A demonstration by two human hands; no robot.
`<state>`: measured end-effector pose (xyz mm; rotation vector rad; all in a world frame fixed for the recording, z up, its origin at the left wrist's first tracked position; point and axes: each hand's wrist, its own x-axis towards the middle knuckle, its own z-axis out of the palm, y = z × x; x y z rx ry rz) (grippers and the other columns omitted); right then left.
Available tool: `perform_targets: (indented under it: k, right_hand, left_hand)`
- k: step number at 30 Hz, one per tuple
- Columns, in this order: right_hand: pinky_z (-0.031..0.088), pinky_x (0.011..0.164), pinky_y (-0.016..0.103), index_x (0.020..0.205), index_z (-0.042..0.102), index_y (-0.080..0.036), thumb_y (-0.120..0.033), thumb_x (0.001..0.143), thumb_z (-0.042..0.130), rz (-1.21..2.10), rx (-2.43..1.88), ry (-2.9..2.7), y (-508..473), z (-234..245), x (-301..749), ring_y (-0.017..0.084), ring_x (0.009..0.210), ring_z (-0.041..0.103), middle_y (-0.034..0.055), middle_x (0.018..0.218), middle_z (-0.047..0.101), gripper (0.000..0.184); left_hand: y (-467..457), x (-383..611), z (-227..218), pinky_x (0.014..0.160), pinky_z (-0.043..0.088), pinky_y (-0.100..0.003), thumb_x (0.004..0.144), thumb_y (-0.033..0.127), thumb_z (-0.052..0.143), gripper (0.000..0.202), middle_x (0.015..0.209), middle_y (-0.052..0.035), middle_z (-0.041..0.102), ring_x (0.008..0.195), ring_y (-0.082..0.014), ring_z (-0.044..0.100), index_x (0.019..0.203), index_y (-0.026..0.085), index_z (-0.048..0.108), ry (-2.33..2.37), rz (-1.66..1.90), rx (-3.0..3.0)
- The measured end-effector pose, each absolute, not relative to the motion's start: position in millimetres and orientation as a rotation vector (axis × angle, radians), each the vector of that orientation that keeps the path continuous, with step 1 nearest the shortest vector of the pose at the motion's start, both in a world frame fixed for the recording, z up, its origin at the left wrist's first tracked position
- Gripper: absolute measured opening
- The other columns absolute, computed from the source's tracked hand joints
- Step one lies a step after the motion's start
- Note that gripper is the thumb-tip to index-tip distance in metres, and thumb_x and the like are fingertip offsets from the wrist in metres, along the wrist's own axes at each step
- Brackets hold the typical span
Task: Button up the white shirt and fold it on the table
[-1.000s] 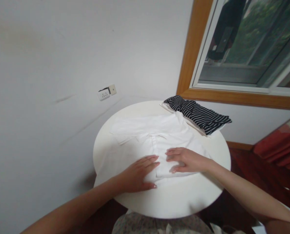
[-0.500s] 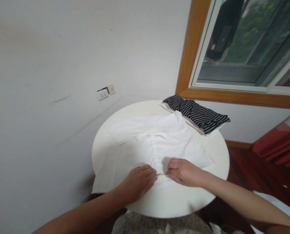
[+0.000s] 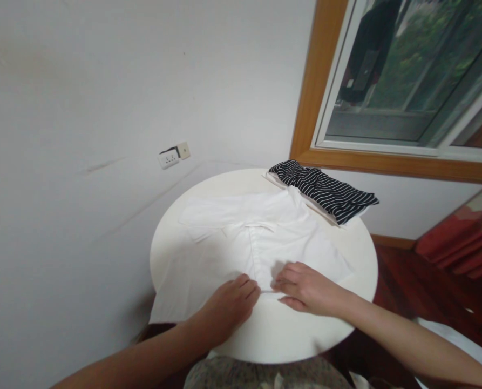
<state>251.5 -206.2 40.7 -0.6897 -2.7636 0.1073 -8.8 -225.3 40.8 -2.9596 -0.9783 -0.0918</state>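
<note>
A white garment (image 3: 281,240), shirt-like with a stitched seam down its middle, lies folded and creased on a round white table (image 3: 260,337). My left hand (image 3: 236,302) is closed over its near edge, just left of the seam. Right of the seam, my right hand (image 3: 303,289) has its fingers curled on the same edge, the thumb set a little lower. Between the two hands a short stretch of edge shows. The fingertips are partly hidden against the cloth. At lower left, part of the garment reaches past the table's rim.
Black-and-white striped clothing (image 3: 325,189) lies folded on lighter cloth at the table's far right. A wall with a socket (image 3: 169,159) stands behind. At right are a wood-framed window (image 3: 386,160) and a red curtain (image 3: 459,246). White cloth (image 3: 455,340) shows at lower right.
The garment's near edge between my hands has drawn back toward the far side, baring more table. My right thumb has parted slightly from the fingers. The view has shifted a little.
</note>
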Motion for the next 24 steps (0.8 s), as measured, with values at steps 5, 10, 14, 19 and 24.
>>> perform_targets:
  k: [5, 10, 14, 19, 24]
  right_hand:
    - [0.047, 0.083, 0.036, 0.115, 0.066, -0.016, -0.016, 0.093, 0.050, -0.009, -0.907, -2.800, -210.0, 40.9, 240.1, 0.023, 0.094, 0.054, 0.0111, 0.097, 0.064, 0.027]
    - [0.049, 0.087, 0.037, 0.117, 0.067, -0.018, -0.007, 0.084, 0.055, 0.064, -1.136, -2.753, -207.4, 41.8, 262.1, 0.024, 0.097, 0.057, 0.0107, 0.103, 0.065, 0.037]
    - [0.050, 0.091, 0.037, 0.117, 0.069, -0.019, -0.001, 0.073, 0.055, 0.148, -1.306, -2.609, -200.8, 40.5, 305.2, 0.025, 0.103, 0.060, 0.0114, 0.107, 0.068, 0.049]
    - [0.053, 0.088, 0.037, 0.097, 0.075, -0.021, -0.019, 0.088, 0.047, 0.336, -1.477, -2.378, -191.0, 48.5, 358.6, 0.023, 0.093, 0.069, 0.0086, 0.099, 0.074, 0.029]
    - [0.055, 0.079, 0.033, 0.090, 0.073, -0.024, -0.045, 0.091, 0.051, 0.411, -1.612, -2.163, -193.9, 62.9, 386.4, 0.024, 0.092, 0.069, 0.0067, 0.100, 0.074, 0.030]
  left_hand:
    - [-225.8, -5.4, 52.9, 0.087, 0.049, -0.034, 0.091, 0.011, 0.047, 0.021, 0.103, -0.0074, 0.064, 0.096, -0.0214, 0.055, 0.106, 0.017, 0.060, -1.095, 0.039, -2.951]
    - [-227.1, -38.0, 50.5, 0.104, 0.042, -0.036, 0.088, 0.004, 0.044, 0.040, 0.124, -0.0063, 0.062, 0.115, -0.0201, 0.053, 0.121, 0.021, 0.058, -1.231, -0.044, -2.924]
    - [-223.1, -75.8, 46.9, 0.102, 0.046, -0.037, 0.081, -0.001, 0.041, 0.049, 0.126, -0.0065, 0.064, 0.117, -0.0210, 0.057, 0.118, 0.021, 0.063, -1.517, -0.114, -2.767]
    - [-215.2, -119.5, 63.8, 0.099, 0.049, -0.037, 0.076, 0.007, 0.044, 0.046, 0.115, -0.0061, 0.071, 0.109, -0.0221, 0.064, 0.113, 0.021, 0.068, -1.774, -0.268, -2.601]
    - [-210.1, -156.1, 70.5, 0.092, 0.053, -0.033, 0.087, 0.037, 0.045, 0.034, 0.109, -0.0050, 0.074, 0.100, -0.0227, 0.068, 0.105, 0.026, 0.071, -1.909, -0.673, -2.445]
